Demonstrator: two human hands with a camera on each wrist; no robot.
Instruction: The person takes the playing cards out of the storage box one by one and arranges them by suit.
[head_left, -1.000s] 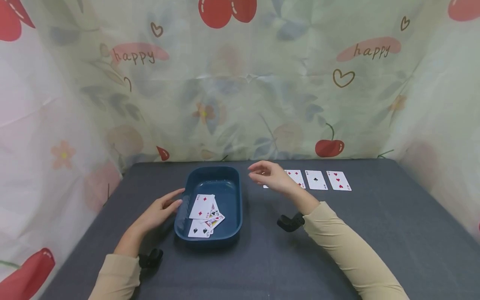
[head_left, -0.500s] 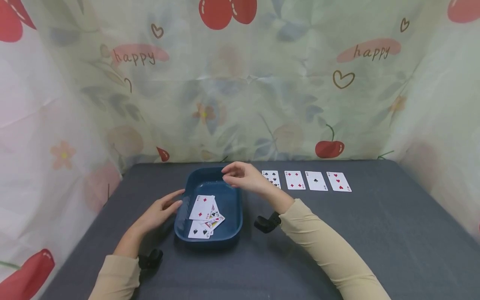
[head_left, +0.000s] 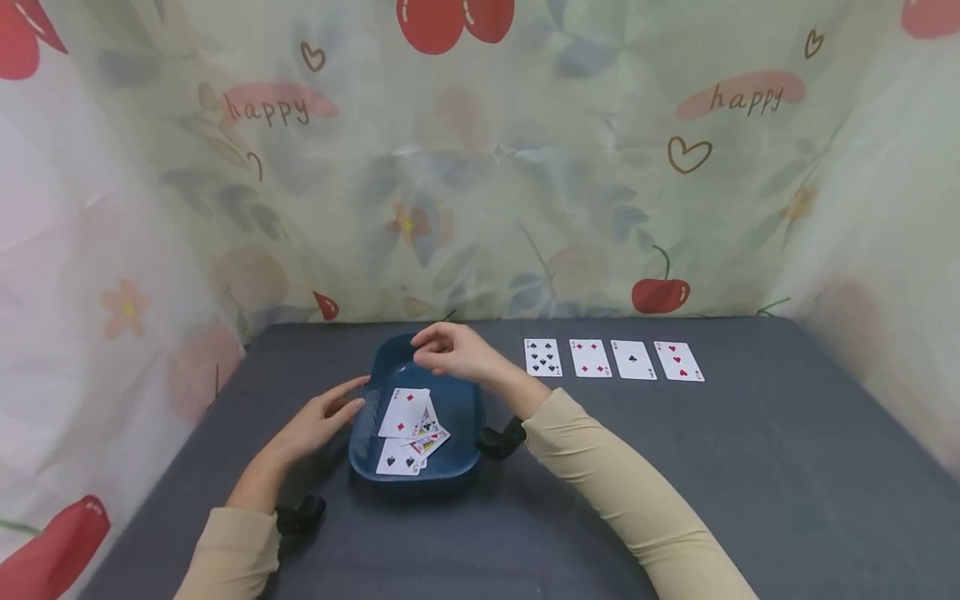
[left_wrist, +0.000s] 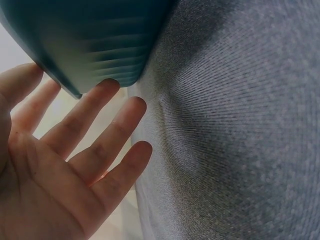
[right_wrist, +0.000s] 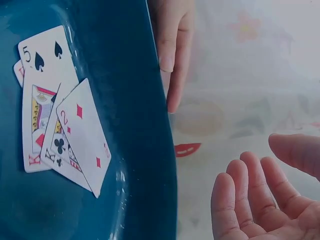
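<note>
Grey cloth table [head_left: 675, 500], printed curtain [head_left: 525, 167] with cherries and "happy" behind.

Near: left hand [head_left: 318, 421] rests at the left outer wall of the blue tray [head_left: 465, 450]; fingers straight and relaxed, fingertips [left_wrist: 107, 87] touching the ribbed side, holding nothing.

Tray holds a loose pile of cards [head_left: 408, 433], face up: two of diamonds [right_wrist: 82, 137] on top, five of spades [right_wrist: 42, 55], a king and a club card beneath.

Right hand [head_left: 450, 352] hovers above the tray's far end, fingers loosely curled, thumb apart; seems empty, though the head view hides the palm.

Far: four cards in a row [head_left: 613, 359], well right of the tray.

Change: a second ago the right hand was over the row's left end; it has swung left over the tray. Left hand unmoved.
</note>
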